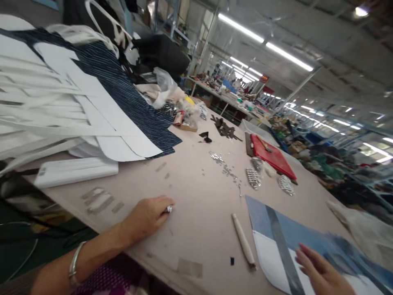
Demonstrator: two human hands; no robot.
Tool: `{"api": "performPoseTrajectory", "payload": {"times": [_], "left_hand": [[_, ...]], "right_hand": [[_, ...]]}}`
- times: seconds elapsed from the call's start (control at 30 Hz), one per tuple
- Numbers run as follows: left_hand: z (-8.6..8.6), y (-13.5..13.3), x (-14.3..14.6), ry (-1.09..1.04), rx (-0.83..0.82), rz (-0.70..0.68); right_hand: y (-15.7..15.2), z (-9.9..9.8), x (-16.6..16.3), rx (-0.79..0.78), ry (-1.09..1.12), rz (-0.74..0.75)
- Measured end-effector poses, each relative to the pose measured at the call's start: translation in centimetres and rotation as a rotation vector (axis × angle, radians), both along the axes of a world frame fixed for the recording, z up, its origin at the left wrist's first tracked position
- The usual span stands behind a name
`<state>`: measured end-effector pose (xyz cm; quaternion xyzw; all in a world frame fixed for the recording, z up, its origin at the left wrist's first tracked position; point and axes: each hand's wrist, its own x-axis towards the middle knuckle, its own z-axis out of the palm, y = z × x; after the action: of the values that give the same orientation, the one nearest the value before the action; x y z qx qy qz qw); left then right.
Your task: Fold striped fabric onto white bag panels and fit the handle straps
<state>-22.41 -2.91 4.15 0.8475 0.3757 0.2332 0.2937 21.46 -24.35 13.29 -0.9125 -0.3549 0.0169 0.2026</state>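
Note:
My left hand [146, 217] rests closed on the table, its fingers curled. A small shiny silvery piece [168, 209] pokes out at its fingertips; the exact kind is too small to tell. At the lower right my right hand [321, 268] hovers over or touches a blue and white flat panel [260, 241] with a grey strip [281, 241] across it. Its fingers are stretched out and slightly blurred, with nothing visible in them. A pale wooden stick [243, 241] lies between the hands, beside a tiny black scrap [232, 261].
Loose silvery metal bits [225, 167] lie scattered mid-table. Beyond are bags of metal parts [253, 178], a red folder-like item [272, 157] and dark strips [225, 129]. White cut pieces [107, 119] over striped dark fabric [129, 98] pile up on the left, near a white box [76, 171].

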Motion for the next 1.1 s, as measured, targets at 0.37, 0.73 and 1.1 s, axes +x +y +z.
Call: {"api": "performPoseTrajectory", "payload": {"times": [0.37, 0.73, 1.1], "left_hand": [[3.6, -1.3, -2.4, -0.197, -0.364, 0.045], [5.1, 0.2, -7.8, -0.59, -0.525, -0.038], [1.2, 2.5, -11.3, -0.837, -0.833, 0.461]], "right_hand": [[14.5, -2.7, -29.8, 0.372, 0.364, 1.038], [20.2, -7.5, -34.0, 0.323, 1.0, 1.039], [32.3, -4.5, -39.2, 0.222, 0.607, 1.076]]}}
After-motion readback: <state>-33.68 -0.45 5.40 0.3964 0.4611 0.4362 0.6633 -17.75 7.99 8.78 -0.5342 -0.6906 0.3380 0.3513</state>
